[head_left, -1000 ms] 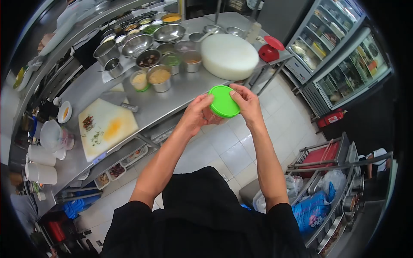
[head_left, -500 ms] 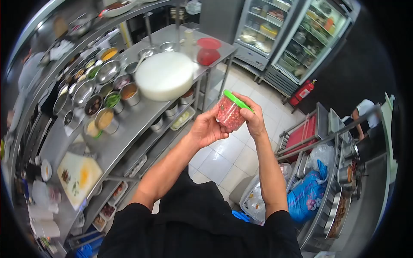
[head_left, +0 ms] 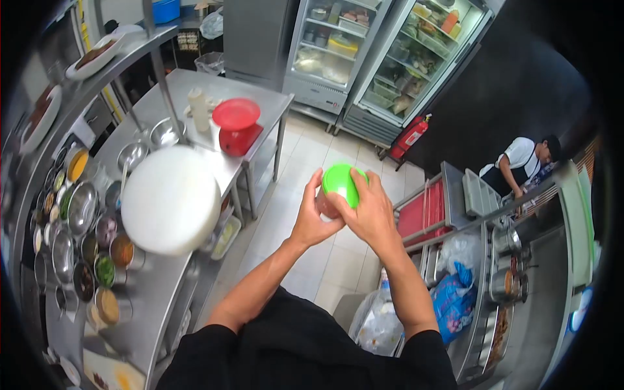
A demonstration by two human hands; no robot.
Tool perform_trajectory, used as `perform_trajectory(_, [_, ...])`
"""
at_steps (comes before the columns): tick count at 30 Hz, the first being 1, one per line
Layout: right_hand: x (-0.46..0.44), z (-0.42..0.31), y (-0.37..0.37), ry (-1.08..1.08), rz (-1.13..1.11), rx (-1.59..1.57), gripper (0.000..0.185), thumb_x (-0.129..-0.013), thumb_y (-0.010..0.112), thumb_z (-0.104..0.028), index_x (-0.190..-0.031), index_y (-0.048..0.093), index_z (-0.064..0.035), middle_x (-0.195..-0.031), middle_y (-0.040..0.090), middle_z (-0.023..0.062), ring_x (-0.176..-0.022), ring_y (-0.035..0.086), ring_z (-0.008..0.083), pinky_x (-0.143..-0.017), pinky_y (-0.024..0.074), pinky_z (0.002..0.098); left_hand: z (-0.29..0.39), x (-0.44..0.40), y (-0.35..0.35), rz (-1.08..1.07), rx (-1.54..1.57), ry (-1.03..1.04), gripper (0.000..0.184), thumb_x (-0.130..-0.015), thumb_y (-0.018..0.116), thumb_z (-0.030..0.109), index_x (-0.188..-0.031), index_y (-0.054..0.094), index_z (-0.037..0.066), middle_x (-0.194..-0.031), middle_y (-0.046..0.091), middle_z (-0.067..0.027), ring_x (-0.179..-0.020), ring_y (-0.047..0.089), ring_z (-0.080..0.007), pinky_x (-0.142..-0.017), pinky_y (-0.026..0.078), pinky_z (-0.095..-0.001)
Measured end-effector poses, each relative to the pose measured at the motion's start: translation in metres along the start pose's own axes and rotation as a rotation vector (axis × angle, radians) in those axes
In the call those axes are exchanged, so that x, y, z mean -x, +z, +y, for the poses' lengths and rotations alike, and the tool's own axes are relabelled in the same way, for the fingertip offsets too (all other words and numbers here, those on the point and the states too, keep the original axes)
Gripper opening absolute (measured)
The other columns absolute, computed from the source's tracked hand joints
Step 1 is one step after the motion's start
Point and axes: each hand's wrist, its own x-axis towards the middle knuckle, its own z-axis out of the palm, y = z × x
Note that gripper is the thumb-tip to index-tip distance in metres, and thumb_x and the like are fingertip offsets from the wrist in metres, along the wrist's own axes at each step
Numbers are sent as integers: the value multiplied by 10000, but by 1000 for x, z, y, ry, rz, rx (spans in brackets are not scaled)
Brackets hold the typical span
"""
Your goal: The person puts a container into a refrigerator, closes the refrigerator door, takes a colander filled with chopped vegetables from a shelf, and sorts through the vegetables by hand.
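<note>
Left hand: our bare left hand [head_left: 313, 218] is cupping the side of a short, round, see-through plastic tub [head_left: 324, 207] with something reddish inside, fingers curled up its left wall.

Right hand: our bare right hand [head_left: 372, 211] is grasping the same tub from the other side, thumb and fingers draped over its bright green, round plastic lid [head_left: 340, 179].

Tub: it's up in the air between both palms, out in front of our black-clothed body, over the pale square floor tiles [head_left: 279, 231].

What's just changed: half a second ago we have it tipped, with the speckled pink-red filling on show; now the lid faces us again and the right hand reaches further over it.

Also changed: our view swings round, so the long grey steel worktable [head_left: 146, 312] sits further left of our left hand.

What that means: the lid looks seated all round, as far as our fingers let us see, so we'd call the tub closed and still being handled, not set down.

Left of the left hand: a thick, white, round block [head_left: 170, 200], with round steel food pots [head_left: 136, 259] beyond it.

Ahead of the hands: a red scale-like device with a round pan [head_left: 237, 120], off to the left, and a red metal fire extinguisher [head_left: 411, 138], off to the right.

Right of the right hand: a shiny blue patterned plastic bag [head_left: 455, 302], nearer us, and a co-worker in a white top [head_left: 517, 169] further off.
</note>
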Motion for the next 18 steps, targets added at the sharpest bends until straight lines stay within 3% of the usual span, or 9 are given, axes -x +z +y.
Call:
perform_trajectory(3, [-44, 28, 0, -88, -53, -104, 723, -737, 730, -491, -1214, 557, 24, -1139, 527, 258, -986, 589, 422, -795, 515, 461, -14, -51, -27, -228, -330, 8, 1051, -625, 877, 166, -1462, 259, 19, -1372, 354, -163, -1296, 390, -276, -1050, 380, -402])
perform_trajectory(6, [-73, 59, 7, -162, -90, -227, 751, -687, 773, -479, -1218, 564, 8, -1210, 516, 255, -1059, 571, 422, -867, 501, 456, -34, -87, -40, -438, -125, -160, 1045, -617, 878, 168, -1460, 276, 32, -1352, 393, -149, -1277, 415, -267, -1045, 383, -391])
perform_trajectory(8, [-106, 90, 21, -305, -181, -352, 753, -708, 752, -424, -1305, 527, -25, -1305, 475, 269, -1151, 522, 420, -973, 426, 457, -50, -118, -35, -509, 12, -259, 1030, -659, 878, 306, -1461, 280, 59, -1325, 438, -136, -1241, 453, -240, -1036, 388, -374])
perform_trajectory(10, [-127, 104, 30, -295, -150, -421, 743, -718, 739, -400, -1328, 523, -36, -1348, 450, 273, -1177, 509, 424, -1002, 399, 462, -66, -137, -30, -244, 446, -517, 960, -765, 773, 488, -1463, 271, 62, -1315, 471, -126, -1212, 491, -219, -1033, 395, -363])
perform_trajectory(11, [-137, 111, 39, -297, -112, -417, 730, -723, 733, -394, -1329, 527, -43, -1346, 453, 270, -1183, 504, 426, -1001, 399, 467, -83, -142, -28, -200, 503, -582, 854, -883, 514, 643, -1468, 257, 75, -1279, 512, -116, -1182, 525, -215, -1013, 424, -368])
perform_trajectory(12, [-149, 119, 49, -300, -76, -411, 718, -729, 727, -388, -1331, 531, -50, -1345, 455, 267, -1189, 499, 429, -999, 400, 473, -89, -152, -28, -199, 494, -574, 854, -883, 514, 643, -1468, 257, 75, -1279, 512, -116, -1182, 525, -215, -1013, 424, -368])
perform_trajectory(14, [-178, 140, 70, -371, -77, -397, 707, -739, 718, -390, -1338, 531, -65, -1336, 451, 280, -1190, 491, 445, -994, 403, 483, -91, -182, -23, -226, 724, -823, 754, -942, 315, 663, -1432, 317, 90, -1239, 545, -101, -1089, 578, -213, -894, 495, -373])
perform_trajectory(15, [-191, 150, 79, -386, -101, -407, 698, -744, 714, -390, -1337, 533, -69, -1330, 448, 290, -1184, 490, 454, -991, 407, 486, -92, -201, -12, -43, 654, -889, 690, -968, 234, 638, -1369, 412, 105, -1178, 577, -92, -959, 602, -198, -726, 512, -361])
perform_trajectory(18, [-225, 194, 114, -394, -76, -453, 689, -755, 700, -395, -1338, 532, -69, -1313, 441, 318, -1166, 489, 475, -977, 418, 490, -145, -243, -26, -123, 708, -944, 602, -995, 263, 555, -1313, 483, 94, -1164, 598, -91, -956, 611, -195, -728, 510, -363])
